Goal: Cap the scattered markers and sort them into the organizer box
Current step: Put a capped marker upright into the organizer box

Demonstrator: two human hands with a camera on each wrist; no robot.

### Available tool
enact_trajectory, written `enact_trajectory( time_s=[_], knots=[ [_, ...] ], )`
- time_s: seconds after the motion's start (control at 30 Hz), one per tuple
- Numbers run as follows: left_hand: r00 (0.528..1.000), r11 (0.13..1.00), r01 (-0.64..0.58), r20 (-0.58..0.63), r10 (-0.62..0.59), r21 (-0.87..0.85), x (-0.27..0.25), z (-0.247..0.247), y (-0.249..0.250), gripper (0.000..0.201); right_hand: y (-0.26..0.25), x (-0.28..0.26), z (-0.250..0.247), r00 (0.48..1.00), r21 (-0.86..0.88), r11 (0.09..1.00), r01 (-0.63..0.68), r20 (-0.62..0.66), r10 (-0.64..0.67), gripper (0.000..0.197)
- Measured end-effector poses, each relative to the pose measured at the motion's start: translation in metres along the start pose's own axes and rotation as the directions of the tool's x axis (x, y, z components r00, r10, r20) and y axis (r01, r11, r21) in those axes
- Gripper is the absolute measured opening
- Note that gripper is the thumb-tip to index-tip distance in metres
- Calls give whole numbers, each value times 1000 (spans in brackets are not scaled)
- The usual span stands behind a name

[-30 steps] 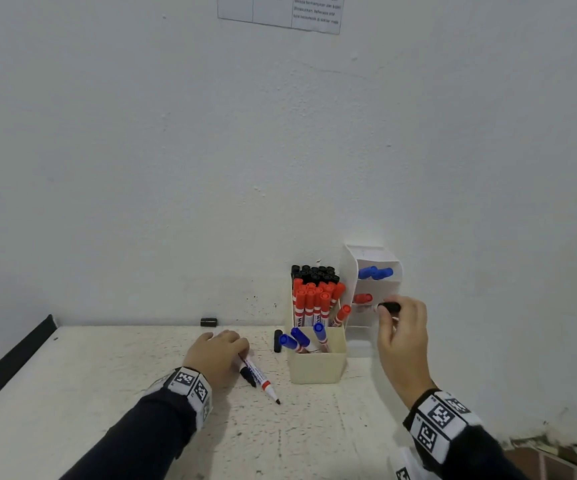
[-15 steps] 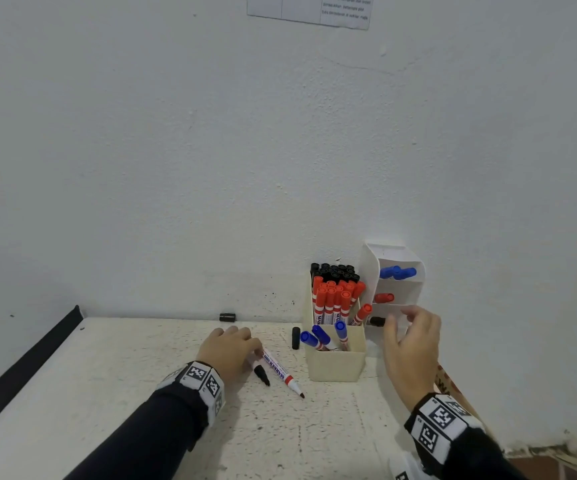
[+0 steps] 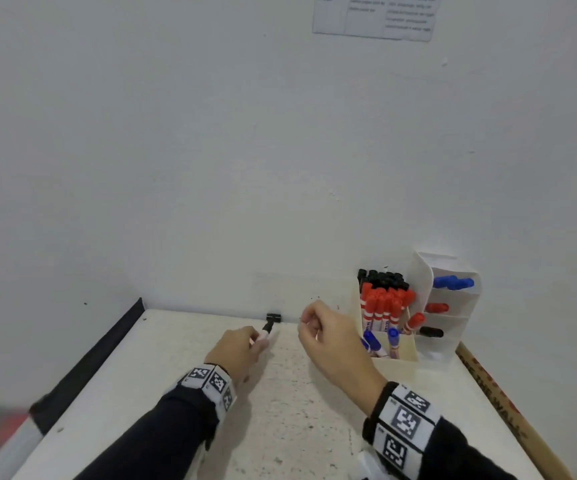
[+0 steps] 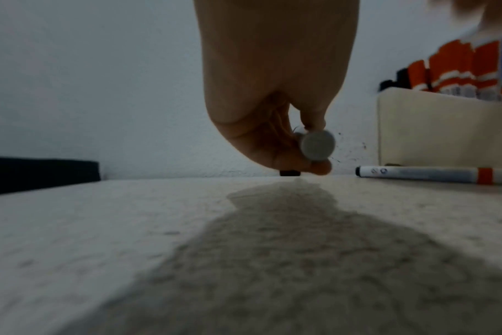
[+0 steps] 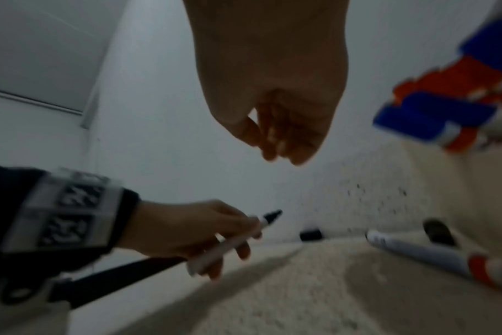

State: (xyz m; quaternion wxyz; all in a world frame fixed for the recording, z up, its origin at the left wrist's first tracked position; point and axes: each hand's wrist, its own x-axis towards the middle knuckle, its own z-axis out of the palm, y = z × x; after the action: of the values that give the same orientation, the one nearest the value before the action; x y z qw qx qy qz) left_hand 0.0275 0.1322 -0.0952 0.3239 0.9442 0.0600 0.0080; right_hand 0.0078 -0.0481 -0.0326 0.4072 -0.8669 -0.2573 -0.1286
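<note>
**A:** Why is everything pushed to the far right of the tabletop (image 3: 183, 393)?

**B:** That's where the organizer box (image 3: 397, 355) stands against the wall, so finished markers have a short trip. Black-capped ones stand at the back, red in the middle, a few blue at the front. The white sorter (image 3: 453, 327) just beside it keeps loose caps by colour on its shelves.

**A:** And the left hand (image 3: 236, 351)?

**B:** Its grip is closed round an uncapped black marker (image 5: 238, 240), tip aimed away from the body, probably so a cap can go straight on.

**A:** The right hand (image 3: 328, 341)?

**B:** Raised, fingers loosely curled, holding nothing that I can see. I'd guess it's heading for the black cap (image 3: 273, 317) lying by the wall, just beyond the marker's tip.

**A:** Anything left?

**B:** A red-banded marker (image 4: 433, 175) lies flat beside the box.
</note>
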Motion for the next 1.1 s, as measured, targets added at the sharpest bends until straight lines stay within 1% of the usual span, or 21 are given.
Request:
enact_trajectory(
  time_s=[0.03,0.07,0.1,0.13,0.2,0.27,0.37,0.4,0.47,0.53,0.63,0.67,0.7,0.77,0.8,0.87,0.93,1.0,1.1],
  knots=[
    [999,997,40,-21,-41,-66,-1,-3,-5,31,8,5,14,993,-76,993,-88,69,93,15],
    [997,993,66,-35,-70,-102,-1,-5,-11,32,20,9,27,972,-162,971,-176,127,198,23],
    [995,988,86,-45,-92,-127,-2,-6,-16,34,29,14,37,938,-251,933,-258,164,304,30],
    [992,983,100,-55,-110,-157,-1,-6,-22,35,39,18,47,902,-351,881,-317,174,394,34],
    [987,968,128,-66,-145,-216,-2,-8,-30,37,55,26,62,841,-528,754,-391,128,526,36],
    [985,962,130,-81,-153,-240,-3,-11,-33,36,61,33,67,772,-573,663,-481,81,630,38],
    [983,968,120,-107,-146,-221,-6,-11,-33,35,64,38,68,677,-583,584,-565,76,732,41],
    [982,962,111,-120,-145,-249,-5,-11,-33,35,68,40,69,675,-565,588,-578,74,734,42],
    [978,952,100,-149,-148,-289,-5,-10,-33,37,70,43,70,683,-541,600,-589,64,728,42],
    [977,970,89,-170,-130,-227,-3,-9,-33,36,75,45,70,691,-508,611,-606,43,721,41],
    [975,983,73,-197,-106,-170,-5,-6,-33,32,72,45,66,733,-503,664,-553,86,675,38],
    [973,982,63,-207,-100,-177,-6,-5,-34,32,70,45,64,741,-501,671,-547,83,666,36],
    [973,981,61,-210,-99,-183,-7,-4,-34,32,70,47,61,740,-469,677,-567,69,669,34],
    [974,982,50,-206,-89,-184,-7,-2,-33,32,70,47,56,768,-428,705,-566,38,640,31],
    [975,982,43,-208,-82,-184,-7,-1,-33,32,71,48,55,792,-380,738,-557,24,610,28],
    [973,981,24,-219,-66,-192,-8,-1,-33,32,72,48,56,864,-267,831,-488,-10,503,18],
    [972,978,11,-228,-59,-207,-9,1,-32,29,68,45,58,926,-165,912,-376,-104,363,18],
    [974,975,13,-219,-63,-220,-11,4,-32,23,62,43,61,956,-51,960,-274,-124,266,23],
    [975,970,9,-212,-63,-244,-12,6,-32,18,54,42,67,978,153,970,-188,-65,200,27]
  ],
)
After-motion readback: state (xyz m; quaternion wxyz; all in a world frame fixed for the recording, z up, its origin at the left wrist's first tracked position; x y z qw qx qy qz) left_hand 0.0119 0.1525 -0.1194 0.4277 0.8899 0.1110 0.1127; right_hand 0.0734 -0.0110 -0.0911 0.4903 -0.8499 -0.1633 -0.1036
